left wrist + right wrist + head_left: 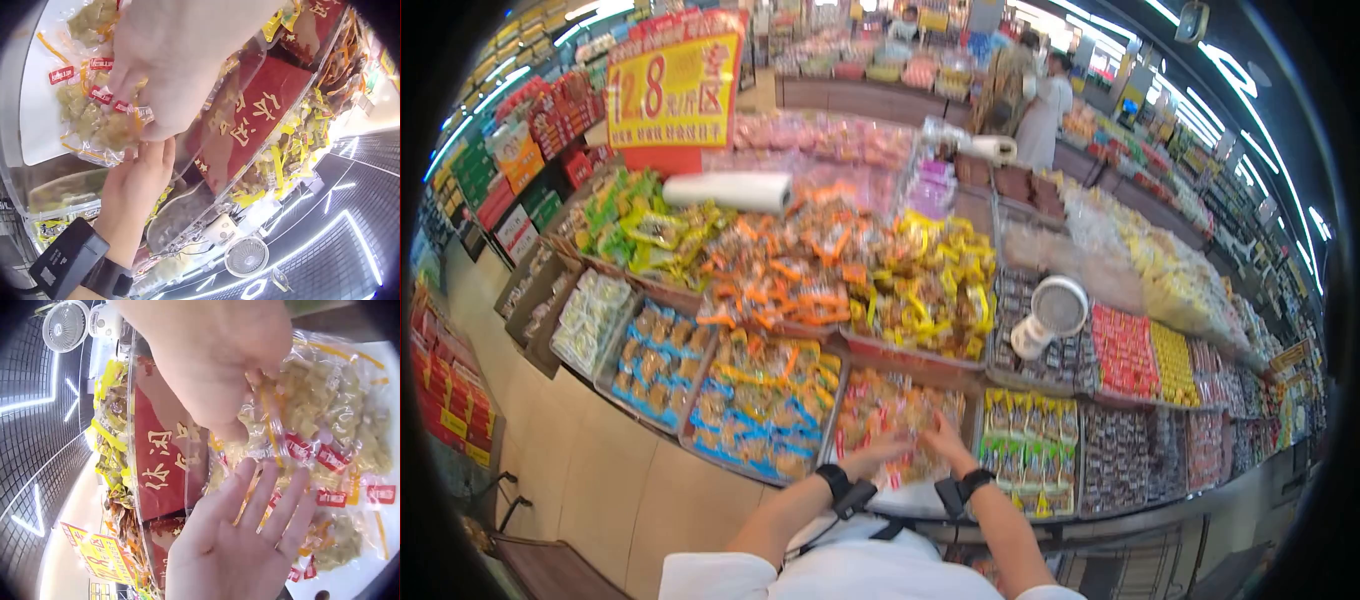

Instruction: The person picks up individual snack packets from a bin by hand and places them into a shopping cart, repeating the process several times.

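Observation:
Both bare hands reach into a bin of clear snack packets (878,398) with red labels and orange stripes, filled with pale pieces. My left hand (878,457) lies against the packets, its palm turned up and fingers extended in the right wrist view. The right hand (946,442) comes in from the other side, its fingertips among the packets (337,406) and its thumb apart. In the left wrist view the right hand (134,194) partly passes behind the left one. White bin floor (42,119) shows beside the packets.
A red panel (231,125) with gold characters backs the bin. Neighbouring bins hold blue-wrapped snacks (760,410) and green and yellow packets (1030,450). Behind are heaps of orange packets (785,265), a white fan (1057,308), a plastic roll (728,190) and a price sign (670,90).

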Tool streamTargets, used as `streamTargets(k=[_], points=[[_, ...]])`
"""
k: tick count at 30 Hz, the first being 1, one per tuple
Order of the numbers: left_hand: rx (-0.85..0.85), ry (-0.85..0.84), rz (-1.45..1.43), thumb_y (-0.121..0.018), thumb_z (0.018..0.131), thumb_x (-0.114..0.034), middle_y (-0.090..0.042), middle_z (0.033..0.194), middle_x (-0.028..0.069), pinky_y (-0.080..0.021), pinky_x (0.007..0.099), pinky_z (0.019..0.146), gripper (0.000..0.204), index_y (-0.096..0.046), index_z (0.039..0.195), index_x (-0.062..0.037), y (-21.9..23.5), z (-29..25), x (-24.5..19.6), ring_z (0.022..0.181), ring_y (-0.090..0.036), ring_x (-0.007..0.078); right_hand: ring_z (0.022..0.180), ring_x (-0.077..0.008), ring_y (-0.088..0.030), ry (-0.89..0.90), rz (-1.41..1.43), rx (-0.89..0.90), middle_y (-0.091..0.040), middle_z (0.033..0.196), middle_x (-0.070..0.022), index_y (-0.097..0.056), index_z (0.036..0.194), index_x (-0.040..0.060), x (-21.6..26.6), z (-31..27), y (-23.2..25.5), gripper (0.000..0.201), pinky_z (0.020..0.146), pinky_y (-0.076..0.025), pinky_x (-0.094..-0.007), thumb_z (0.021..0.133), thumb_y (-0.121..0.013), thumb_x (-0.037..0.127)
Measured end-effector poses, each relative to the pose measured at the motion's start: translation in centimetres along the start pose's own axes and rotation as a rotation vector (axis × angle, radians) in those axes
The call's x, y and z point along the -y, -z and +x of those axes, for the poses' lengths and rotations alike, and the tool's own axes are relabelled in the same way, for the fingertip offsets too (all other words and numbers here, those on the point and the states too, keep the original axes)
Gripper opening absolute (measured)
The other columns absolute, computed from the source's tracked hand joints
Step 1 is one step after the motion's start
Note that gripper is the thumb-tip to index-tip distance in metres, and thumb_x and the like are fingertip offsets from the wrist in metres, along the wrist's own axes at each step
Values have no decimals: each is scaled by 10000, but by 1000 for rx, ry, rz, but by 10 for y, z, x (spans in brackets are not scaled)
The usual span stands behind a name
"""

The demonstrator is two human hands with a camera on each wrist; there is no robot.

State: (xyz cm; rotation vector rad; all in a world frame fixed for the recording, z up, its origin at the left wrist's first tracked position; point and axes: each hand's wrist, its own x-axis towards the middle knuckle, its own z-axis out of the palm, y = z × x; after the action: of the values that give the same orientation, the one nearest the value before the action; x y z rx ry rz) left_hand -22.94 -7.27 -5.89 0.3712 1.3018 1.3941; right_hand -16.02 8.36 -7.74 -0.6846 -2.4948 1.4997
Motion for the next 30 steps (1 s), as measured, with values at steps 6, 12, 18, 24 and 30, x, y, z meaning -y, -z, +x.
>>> streamTargets(k=[6, 12, 18, 24, 30], points=[[-112, 27, 203, -582, 719, -209, -554, 796, 53, -435, 261, 580, 316, -471, 946, -20, 14, 11, 13, 679, -532, 128, 787, -137, -518, -137, -77, -28, -544, 857, -91, -449, 1079, -1, 24, -13, -5, 480, 662, -424, -245, 628, -602, 54], [-346, -135, -12, -576, 745, -252, -559, 665, 55, -417, 211, 458, 235, -482, 764, -38, 10, -34, -10, 565, -535, 95, 671, -113, -489, -19, 272, 158, -510, 824, -33, -482, 1058, -2, 77, -63, 6, 410, 613, -416, -220, 654, -547, -17], [-310, -124, -49, -491, 808, -225, -576, 767, 68, -449, 214, 543, 220, -539, 864, -18, 5, -62, -7, 620, -557, 102, 701, -116, -503, -174, 626, 48, -508, 817, -32, -471, 1068, 11, 66, -98, 3, 408, 609, -426, -236, 669, -529, -50], [-13, -3, -87, -469, 824, -201, -545, 757, 5, -416, 186, 654, 222, -548, 905, -10, -11, -88, -26, 710, -494, 64, 736, -185, -546, -320, 1151, -14, -537, 827, -88, -437, 1055, 18, 59, -126, 14, 380, 661, -464, -323, 695, -507, -79], [559, -108, 92, -506, 801, -152, -516, 746, -11, -383, 197, 632, 158, -563, 805, -5, -69, -80, -27, 681, -460, 60, 756, -178, -545, -282, 1308, 25, -543, 833, -90, -429, 1064, 3, 35, -154, 21, 354, 669, -462, -312, 723, -507, -55]])
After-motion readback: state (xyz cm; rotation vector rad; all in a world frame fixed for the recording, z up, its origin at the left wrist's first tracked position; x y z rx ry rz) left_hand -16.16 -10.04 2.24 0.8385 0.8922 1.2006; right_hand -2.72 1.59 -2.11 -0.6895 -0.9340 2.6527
